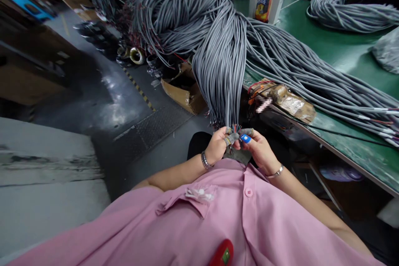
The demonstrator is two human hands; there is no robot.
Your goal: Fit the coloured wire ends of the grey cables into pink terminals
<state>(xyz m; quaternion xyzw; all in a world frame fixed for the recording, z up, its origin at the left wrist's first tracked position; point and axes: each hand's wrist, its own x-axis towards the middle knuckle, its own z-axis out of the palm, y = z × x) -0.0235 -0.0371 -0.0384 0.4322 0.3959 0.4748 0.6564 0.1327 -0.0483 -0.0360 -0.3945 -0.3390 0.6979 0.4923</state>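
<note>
Both hands meet in front of my waist at the stripped end of a grey cable (227,110). Thin coloured wires (236,128) fan out between the fingertips. My left hand (218,144), with grey finger covers, is closed around the cable end. My right hand (260,149) pinches at the coloured wires; its thumb wears a blue cover and another finger a grey one. Just beyond the hands, a thick bundle of grey cables (218,58) hangs over the table's edge, its lower ends partly hidden behind my fingers.
On the right, the green table (355,52) carries a long spread of grey cables (299,60) and a coil (352,12). A brown taped block (291,102) with wires sits on its edge. Below the bundle stands an open cardboard box (179,91). A pale cabinet (46,208) is at left.
</note>
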